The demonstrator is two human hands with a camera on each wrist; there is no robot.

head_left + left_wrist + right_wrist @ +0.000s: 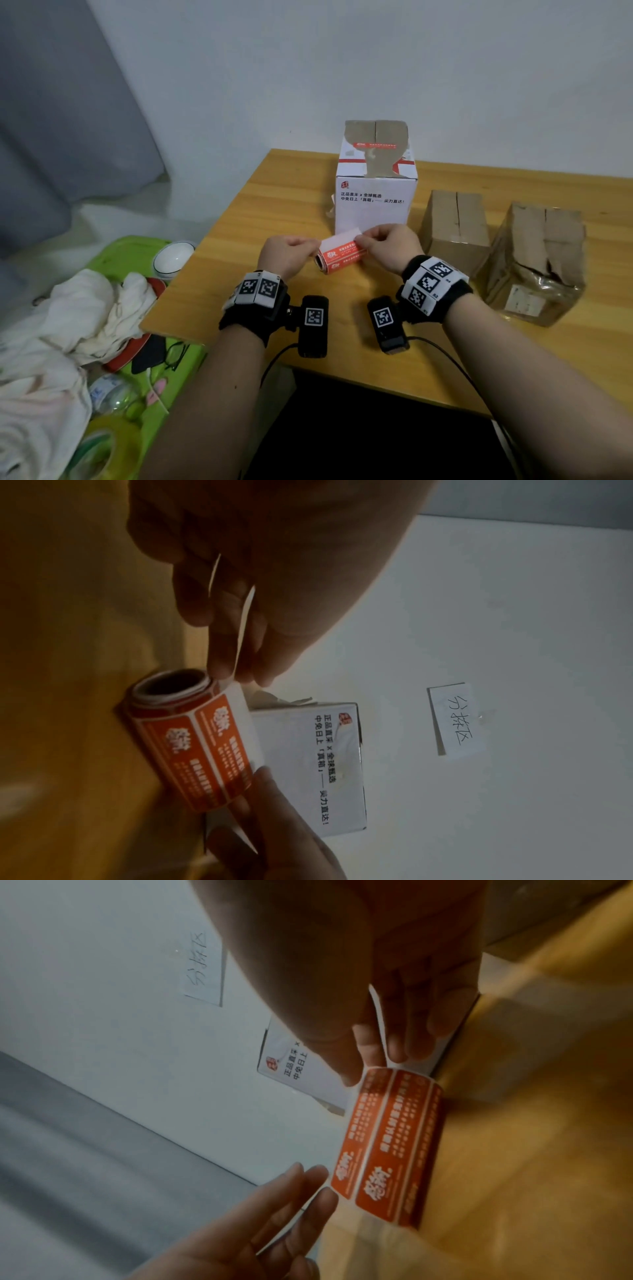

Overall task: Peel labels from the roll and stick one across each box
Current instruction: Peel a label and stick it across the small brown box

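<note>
An orange label roll [339, 257] sits low over the wooden table [274, 205], in front of a white box [375, 205]. The roll's white loose end [342, 238] stands up from it. My left hand [313, 248] pinches the left edge of this loose end [240, 631], and my right hand [359, 238] pinches its right edge [378, 1020]. An orange label [375, 145] lies across the white box's top. Two brown boxes [455, 226] [537, 260] stand to the right; no label shows on them. Orange labels cover the roll [390, 1139].
A green tray [130, 253] left of the table holds white cloths [85, 308], a bowl [173, 258], glasses and a tape roll [102, 448]. A handwritten paper note [457, 719] is stuck on the wall behind. Cables trail off the table's front edge.
</note>
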